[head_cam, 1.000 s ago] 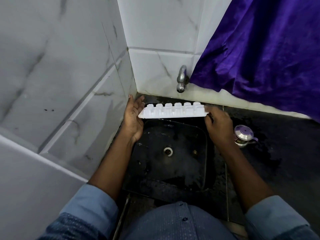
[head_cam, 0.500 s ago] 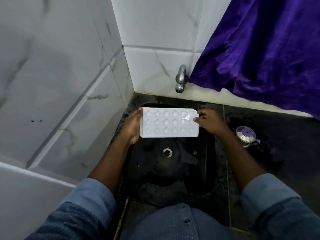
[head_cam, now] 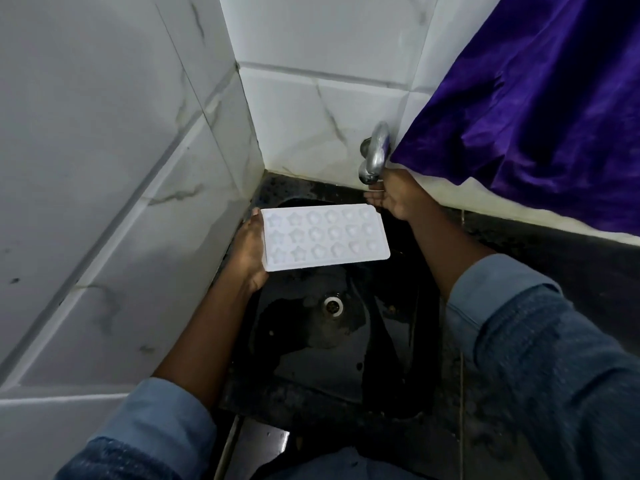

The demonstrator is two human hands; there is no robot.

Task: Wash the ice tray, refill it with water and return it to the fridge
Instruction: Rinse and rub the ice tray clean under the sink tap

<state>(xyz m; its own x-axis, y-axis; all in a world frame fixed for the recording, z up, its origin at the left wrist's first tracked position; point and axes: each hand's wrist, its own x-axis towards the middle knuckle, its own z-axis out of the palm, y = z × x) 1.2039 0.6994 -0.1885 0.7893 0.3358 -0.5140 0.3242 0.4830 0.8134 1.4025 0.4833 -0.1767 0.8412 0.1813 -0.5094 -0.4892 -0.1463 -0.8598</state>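
While left hand [head_cam: 247, 247] grips ice tray [head_cam: 325, 237], right hand [head_cam: 394, 197] at tap [head_cam: 375, 154]

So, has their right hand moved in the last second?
Yes. The right hand left the ice tray and reached away from the person, up to the tap.

Dim, soft light; bright wall tiles, dark sink, wide-angle bending at edges

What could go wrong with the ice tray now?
Only the left hand holds the ice tray, by one end, so it might tip into the sink. The right hand is at the tap; a strong stream could splash the purple curtain hanging beside it.
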